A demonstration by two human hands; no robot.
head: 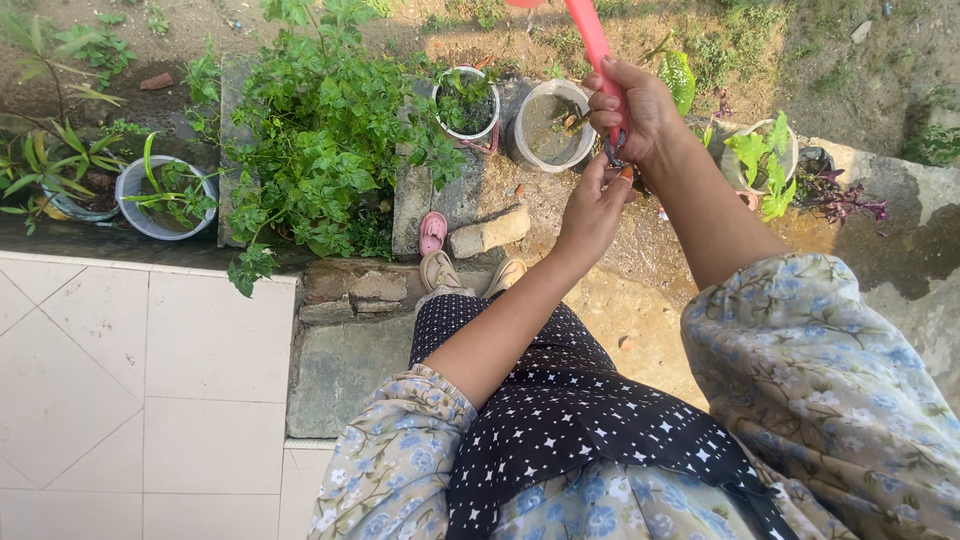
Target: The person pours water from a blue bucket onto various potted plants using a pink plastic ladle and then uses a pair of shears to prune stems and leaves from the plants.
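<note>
My right hand (640,105) is raised and closed around a long pink handle (590,35) that runs up out of the top edge. A small dark metal ring or loop (612,150) hangs at the handle's lower end. My left hand (595,205) reaches up just under the right hand, its fingertips pinching at that dark loop. Both arms wear floral sleeves. Below them are my dark dotted clothes and my feet in tan sandals (440,270) on stone.
A leafy green bush (320,150) grows left of centre. Several white pots (555,125) with plants stand on the ground beyond. A pink sandal (432,232) and a stone block (488,233) lie near my feet. White tiles (130,380) cover the lower left.
</note>
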